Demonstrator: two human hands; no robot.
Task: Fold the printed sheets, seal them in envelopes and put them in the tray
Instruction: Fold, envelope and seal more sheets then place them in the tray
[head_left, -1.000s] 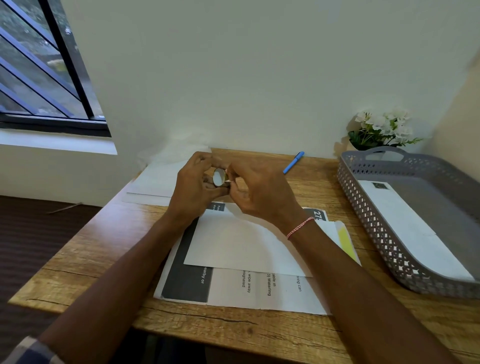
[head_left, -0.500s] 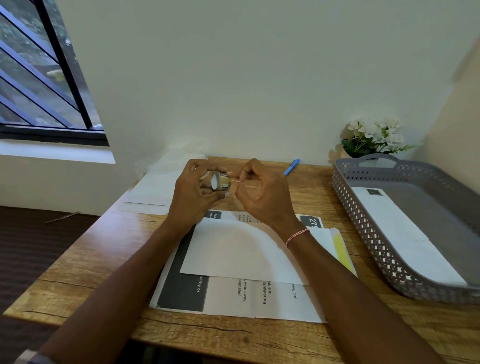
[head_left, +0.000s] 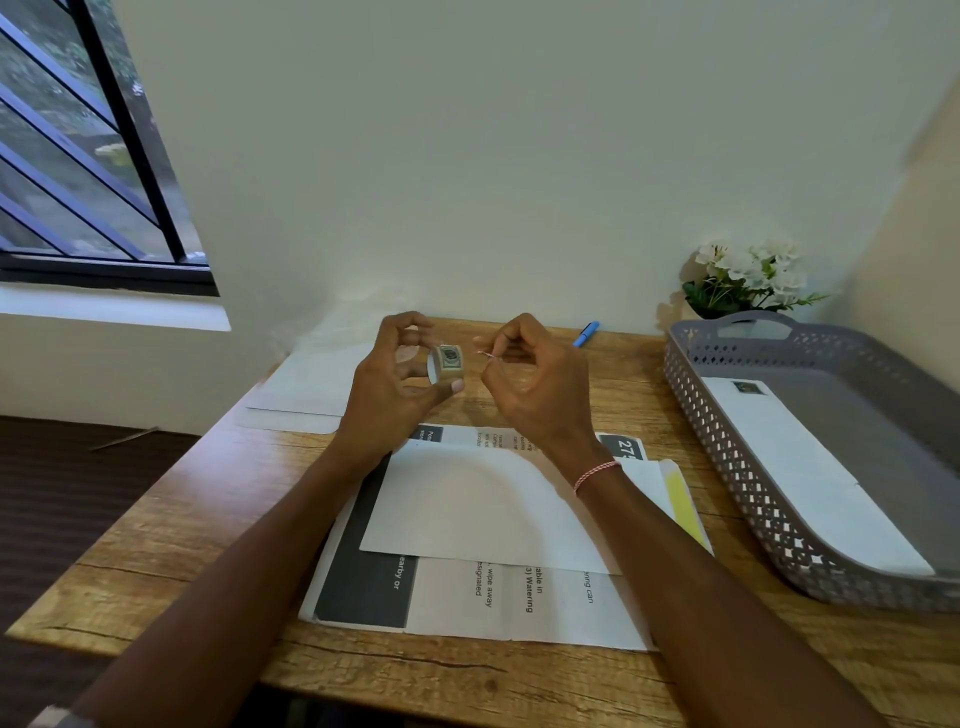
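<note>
**Hands up over table, stamp roll in left, small piece pinched in right**

Nearest: wooden table (head_left: 171, 545) front edge, both forearms coming in from the bottom. Printed sheets (head_left: 467, 597) lie flat near the front edge, dark block on the left side, text lines running sideways. White envelope (head_left: 467, 499) lies on top of the sheets, plain face up, covering their middle. Just right of it more white paper with a yellow strip (head_left: 680, 499), partly under the right forearm. Red-white thread bracelet (head_left: 597, 474) on the right wrist.

Further in, both hands raised above the table, close but not touching. Left hand (head_left: 387, 392) clamped on a small roll (head_left: 445, 362), thumb under it, fingers curled over the top; the roll shows a stamp-like print on its outer face. Right hand (head_left: 540, 387) fingertips pinched together on a tiny thin piece (head_left: 487, 354), too small to tell what it is; cannot tell if it is joined to the roll.

Right side: grey perforated tray (head_left: 727, 467) on the table, one white envelope with a stamp (head_left: 810, 478) at its far corner lying flat inside.

Far: more blank white paper (head_left: 306, 384) at the table's back left, blue pen (head_left: 587, 332) near the wall, white flowers (head_left: 748, 275) behind the tray's handle. Window (head_left: 78, 156) with dark bars at upper left.
</note>
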